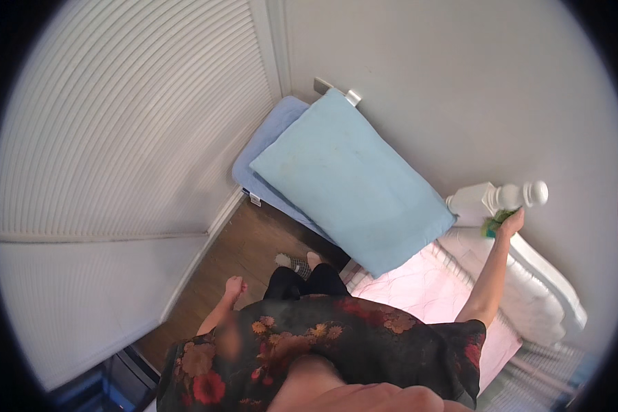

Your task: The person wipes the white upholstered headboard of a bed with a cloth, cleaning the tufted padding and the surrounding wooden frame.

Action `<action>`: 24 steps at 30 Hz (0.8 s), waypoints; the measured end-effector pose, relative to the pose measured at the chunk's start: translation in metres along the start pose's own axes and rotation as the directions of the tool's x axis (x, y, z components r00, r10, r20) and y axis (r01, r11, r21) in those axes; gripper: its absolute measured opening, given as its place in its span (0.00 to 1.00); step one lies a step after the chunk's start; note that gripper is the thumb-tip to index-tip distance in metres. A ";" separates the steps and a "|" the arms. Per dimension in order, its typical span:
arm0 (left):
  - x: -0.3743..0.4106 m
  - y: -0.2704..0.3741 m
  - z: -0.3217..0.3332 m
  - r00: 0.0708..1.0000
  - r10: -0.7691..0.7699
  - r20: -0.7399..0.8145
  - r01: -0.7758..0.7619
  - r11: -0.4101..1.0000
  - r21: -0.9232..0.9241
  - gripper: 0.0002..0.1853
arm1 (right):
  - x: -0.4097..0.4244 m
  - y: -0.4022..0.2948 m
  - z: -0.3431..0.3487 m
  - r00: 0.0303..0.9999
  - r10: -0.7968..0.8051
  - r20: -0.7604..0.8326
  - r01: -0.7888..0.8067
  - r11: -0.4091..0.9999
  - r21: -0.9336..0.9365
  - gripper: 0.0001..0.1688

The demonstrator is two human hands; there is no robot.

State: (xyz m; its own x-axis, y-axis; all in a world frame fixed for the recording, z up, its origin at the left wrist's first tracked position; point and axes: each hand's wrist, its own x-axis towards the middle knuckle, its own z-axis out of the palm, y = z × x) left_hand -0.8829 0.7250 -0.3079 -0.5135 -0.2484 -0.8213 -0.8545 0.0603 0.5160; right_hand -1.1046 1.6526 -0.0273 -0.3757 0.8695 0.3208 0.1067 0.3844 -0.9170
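My right hand (513,222) reaches out to the right and grips a green cloth (494,221). The cloth lies against a white turned bedpost (510,196), just below its rounded knob. Beside the post runs a white headboard (541,278) with a curved top rail. My left hand (236,286) hangs over the floor on the left with its fingers curled in, and I see nothing in it. Ahead of me a light blue pillow (355,180) overlaps a darker blue pad (273,134); one of its corners comes close to the bedpost.
Pink quilted bedding (412,288) covers the bed at my right. White ribbed panels (134,129) stand on the left, above the wooden floor (211,288). A plain wall (443,77) rises behind the bed. At the lower left is a dark, blue-lit object (113,383), cut off by the rim.
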 end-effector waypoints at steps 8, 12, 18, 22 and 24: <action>0.033 0.120 -0.041 0.965 0.085 0.246 -0.185 0.889 0.420 0.11 | -0.244 -0.038 -0.030 0.784 0.438 0.441 -0.621 0.577 0.531 0.25; 0.067 0.160 -0.085 0.911 0.066 0.408 -0.312 0.756 0.575 0.12 | -0.439 -0.059 -0.063 0.645 0.610 0.461 -0.765 0.515 0.387 0.23; 0.142 0.198 -0.127 0.841 -0.021 0.540 -0.464 0.484 0.742 0.13 | -0.654 -0.126 -0.109 0.444 0.733 0.515 -0.884 0.453 0.118 0.21; 0.177 0.223 -0.116 0.793 -0.069 0.606 -0.570 0.269 0.776 0.14 | -0.744 -0.151 -0.136 0.411 0.836 0.363 -0.912 0.378 0.162 0.22; 0.188 0.235 -0.100 0.757 -0.091 0.648 -0.629 0.170 0.759 0.14 | -0.786 -0.152 -0.147 0.440 0.844 0.306 -0.894 0.379 0.240 0.24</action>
State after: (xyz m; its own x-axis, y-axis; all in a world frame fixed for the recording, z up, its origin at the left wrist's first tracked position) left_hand -1.1724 0.5963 -0.3165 -0.3619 0.4326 -0.8258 0.1182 0.9000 0.4196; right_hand -0.6905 0.9565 -0.1054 -0.3573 0.6123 -0.7053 0.1556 -0.7056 -0.6914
